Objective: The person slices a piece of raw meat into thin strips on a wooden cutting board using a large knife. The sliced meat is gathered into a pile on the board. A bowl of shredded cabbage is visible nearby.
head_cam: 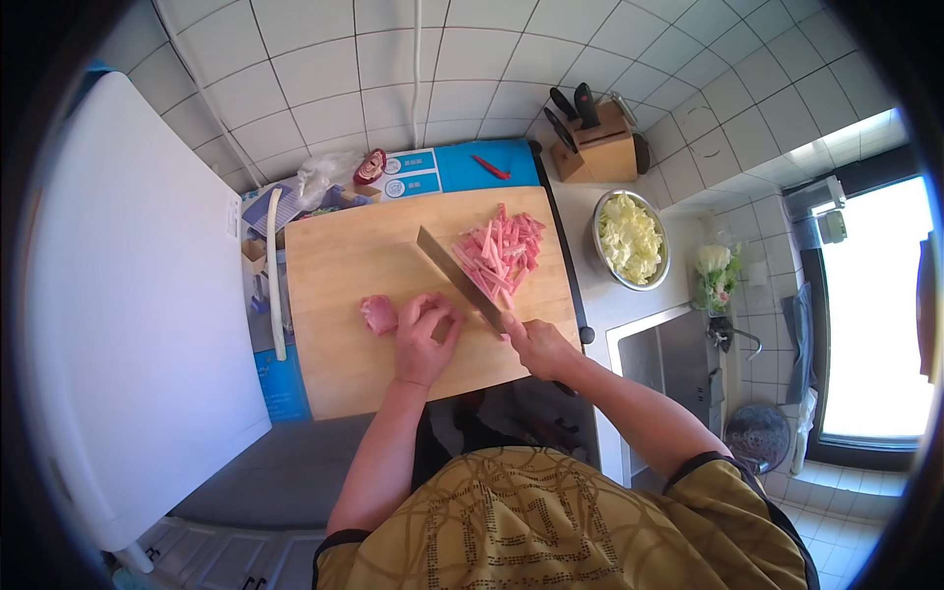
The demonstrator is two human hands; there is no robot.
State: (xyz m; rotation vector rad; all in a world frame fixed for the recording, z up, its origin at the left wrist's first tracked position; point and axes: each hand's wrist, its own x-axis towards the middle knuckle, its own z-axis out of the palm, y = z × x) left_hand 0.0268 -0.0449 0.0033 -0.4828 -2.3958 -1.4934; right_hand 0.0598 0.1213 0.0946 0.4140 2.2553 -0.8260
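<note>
A wooden cutting board (354, 251) lies before me. My right hand (542, 345) grips a broad-bladed kitchen knife (459, 276) by its handle, the blade slanting up to the left across the board. Just right of the blade is a heap of pink raw meat strips (505, 247). My left hand (426, 341) rests on the board left of the knife with its fingers bent; whether meat lies under its fingertips is hard to see. Beside that hand, on its left, sits a chunk of raw meat (378, 315).
Behind the board lie a cut red onion (369, 167) and a red chili pepper (491, 167). A knife block (597, 151) and a metal bowl of torn cabbage leaves (630, 240) stand right. A pale long stalk (275, 273) and a white appliance (147, 295) flank the left. The sink (667, 354) is at right.
</note>
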